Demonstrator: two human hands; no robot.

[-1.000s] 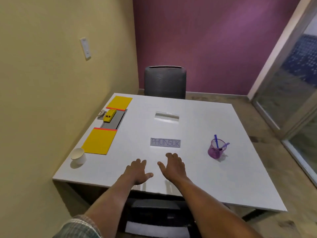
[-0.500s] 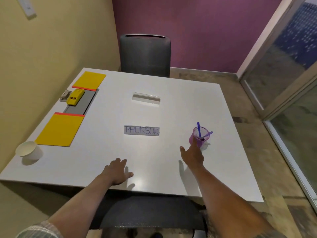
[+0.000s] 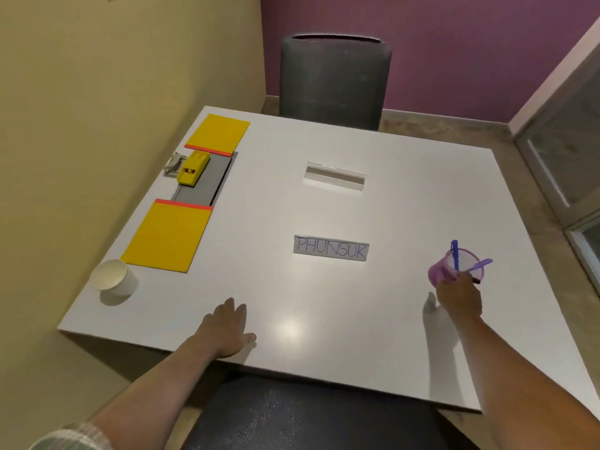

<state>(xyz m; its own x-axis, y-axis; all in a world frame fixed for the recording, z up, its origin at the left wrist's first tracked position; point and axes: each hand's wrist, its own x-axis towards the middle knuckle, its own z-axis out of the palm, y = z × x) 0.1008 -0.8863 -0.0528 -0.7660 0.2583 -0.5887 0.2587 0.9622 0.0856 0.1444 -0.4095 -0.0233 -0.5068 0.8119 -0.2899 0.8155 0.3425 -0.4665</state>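
The purple pen cup (image 3: 440, 271) sat just beyond the right hand (image 3: 459, 297), touching its knuckles and leaning away to that hand's left. A blue pen (image 3: 455, 253) and a purple pen (image 3: 482, 264) stuck out of its mouth.

A second before, both hands had lain side by side in front of the name card (image 3: 331, 248). Half a second before, the right one was stretched toward the cup with a finger out. Now its fingers were curled onto the cup's near wall, gripping it. This looked like the start of lifting the cup or picking a pen.

The left hand (image 3: 227, 329) had stayed flat on the table (image 3: 357, 336), fingers relaxed and holding nothing, well apart from the cup.

The back of the right hand hid its fingertips, so how far round they reached was unclear. A small dark tip beside that hand could not be identified.
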